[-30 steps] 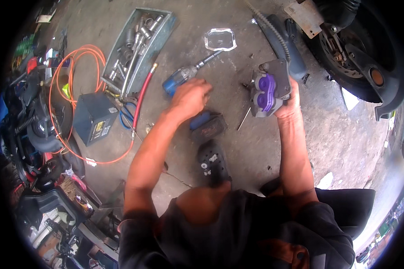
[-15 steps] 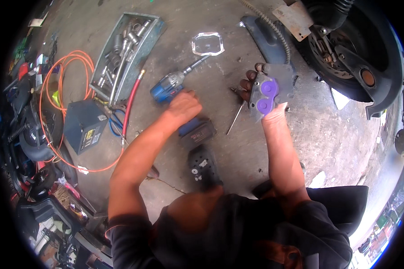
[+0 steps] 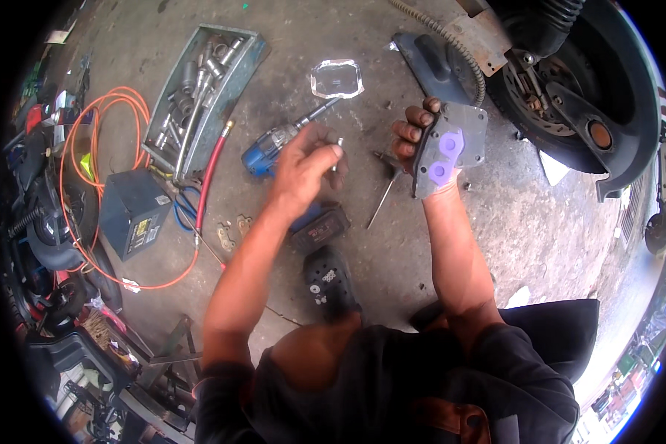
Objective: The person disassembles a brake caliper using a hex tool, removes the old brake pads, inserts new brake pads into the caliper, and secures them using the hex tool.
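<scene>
My left hand point(image 3: 303, 166) is raised over a blue cordless impact wrench point(image 3: 259, 158), hiding part of its handle. Between its thumb and fingers is a small silver pin-like metal piece point(image 3: 338, 154), partly covered. My right hand point(image 3: 411, 132) grips a flat grey metal plate point(image 3: 469, 124) with several holes near its edges. A purple two-lobed piece point(image 3: 446, 157) lies on the plate's face. The right fingers curl round the plate's left edge, and the palm is hidden behind it. Below that hand, a thin screwdriver-like tool point(image 3: 379, 203) rests on the floor.
A metal tray point(image 3: 244, 74) of sockets stands at the far left, beside a red hose point(image 3: 213, 166), orange hose point(image 3: 70, 185) and dark box point(image 3: 133, 214). A clear-centred, silver-edged frame point(image 3: 337, 78) lies ahead. A scooter wheel point(image 3: 540, 111) occupies the far right.
My left hand has lifted and turned beside the impact wrench, and a small silver piece now shows in its fingers. The plate in my right hand has tilted slightly.
</scene>
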A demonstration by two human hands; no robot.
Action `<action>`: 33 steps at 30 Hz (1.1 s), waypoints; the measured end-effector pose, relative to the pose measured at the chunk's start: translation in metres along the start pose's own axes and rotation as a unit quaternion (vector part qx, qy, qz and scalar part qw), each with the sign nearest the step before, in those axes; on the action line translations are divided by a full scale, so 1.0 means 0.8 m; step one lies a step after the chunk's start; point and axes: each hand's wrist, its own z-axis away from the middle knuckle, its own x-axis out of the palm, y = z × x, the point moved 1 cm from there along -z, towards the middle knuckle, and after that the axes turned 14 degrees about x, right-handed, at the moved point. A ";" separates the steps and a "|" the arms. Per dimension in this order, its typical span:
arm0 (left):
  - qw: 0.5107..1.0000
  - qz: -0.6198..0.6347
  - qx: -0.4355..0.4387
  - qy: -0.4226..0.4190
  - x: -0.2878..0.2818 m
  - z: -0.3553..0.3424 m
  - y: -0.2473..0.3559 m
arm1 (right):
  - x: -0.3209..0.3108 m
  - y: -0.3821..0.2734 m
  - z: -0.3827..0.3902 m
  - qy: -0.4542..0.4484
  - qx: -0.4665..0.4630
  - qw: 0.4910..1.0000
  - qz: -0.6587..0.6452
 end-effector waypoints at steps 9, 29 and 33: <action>0.992 -0.033 0.107 -0.065 0.051 0.037 0.052 | 0.001 0.007 0.000 0.100 -0.023 0.994 0.042; 0.939 -0.263 0.205 -0.080 0.058 0.039 0.028 | 0.020 0.014 0.020 0.325 -0.031 0.943 0.064; 0.983 -0.155 0.076 -0.057 0.049 0.040 0.016 | 0.035 0.025 0.017 0.369 -0.024 0.922 0.116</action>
